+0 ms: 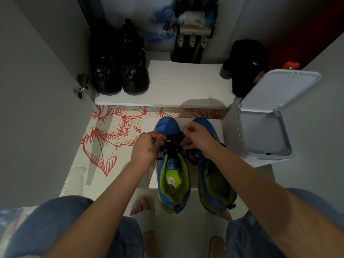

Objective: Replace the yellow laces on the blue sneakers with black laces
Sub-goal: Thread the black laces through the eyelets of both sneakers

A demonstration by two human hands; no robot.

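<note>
Two blue sneakers with lime-green linings stand side by side on a white box (216, 123), toes pointing away from me. The left sneaker (172, 175) carries a black lace (172, 146) across its eyelets. My left hand (147, 148) pinches the lace at the shoe's left side. My right hand (197, 136) pinches the other part of the lace from the right. The right sneaker (214, 183) also shows dark lacing, partly hidden under my right forearm. No yellow lace is in view.
A white bin (266, 116) with its lid up stands close on the right. On the shelf behind sit black boots (119, 66) and a black cap (245, 66). A red floral panel (111, 131) lies at left, a cabinet door (37, 90) beside it. My knees and feet are below.
</note>
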